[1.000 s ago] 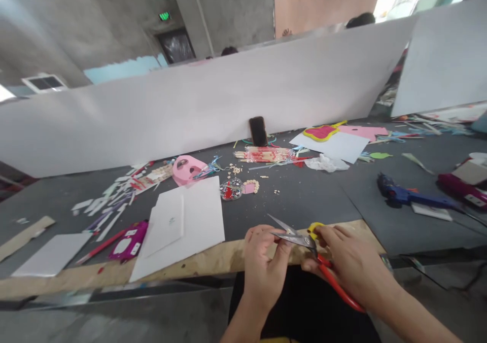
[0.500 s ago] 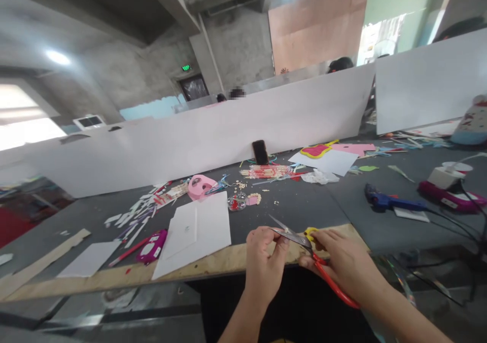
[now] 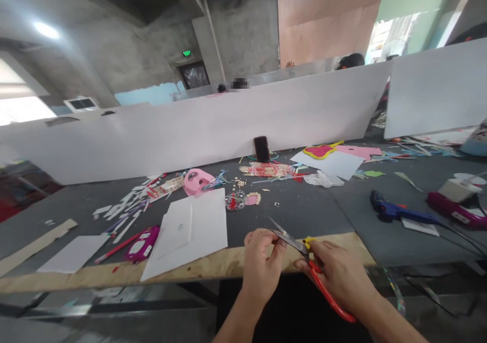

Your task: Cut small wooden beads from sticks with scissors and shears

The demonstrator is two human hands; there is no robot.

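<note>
Here we log scissors (image 3: 299,247) at the bench's (image 3: 312,206) near edge, clasped in the right hand (image 3: 338,267), long axis running far-left — blades by the left hand (image 3: 262,262), whose pinch we cannot read.

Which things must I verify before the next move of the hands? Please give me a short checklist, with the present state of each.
1. Scissors held by the handles in the right hand: ok.
2. Left hand well away from the blades: not ok, its fingers are right beside them.
3. What the left hand pinches: cannot tell, too small.
4. White sheets away from the blades: ok, they lie to the left.
5. Blue glue gun away from both hands: ok, at the right.
</note>
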